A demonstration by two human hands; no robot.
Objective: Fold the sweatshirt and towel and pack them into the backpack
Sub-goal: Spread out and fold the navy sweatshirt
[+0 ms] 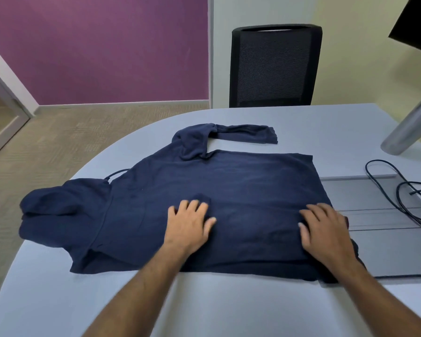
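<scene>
A navy blue hooded sweatshirt [241, 181] lies spread flat on the light blue table [229, 307], hood to the left and hem to the right. Its far sleeve bends back toward the right near the table's far side. The near sleeve seems folded over the body. My left hand [190, 222] rests flat on the middle of the sweatshirt with fingers spread. My right hand [323, 229] presses flat on the fabric near the hem at the right. No towel or backpack is in view.
A black mesh office chair [275, 66] stands beyond the table's far edge. Black cables [396, 190] and grey recessed panels [374, 215] lie on the table at the right. A grey monitor arm [408, 127] rises at the far right. The table's left edge curves.
</scene>
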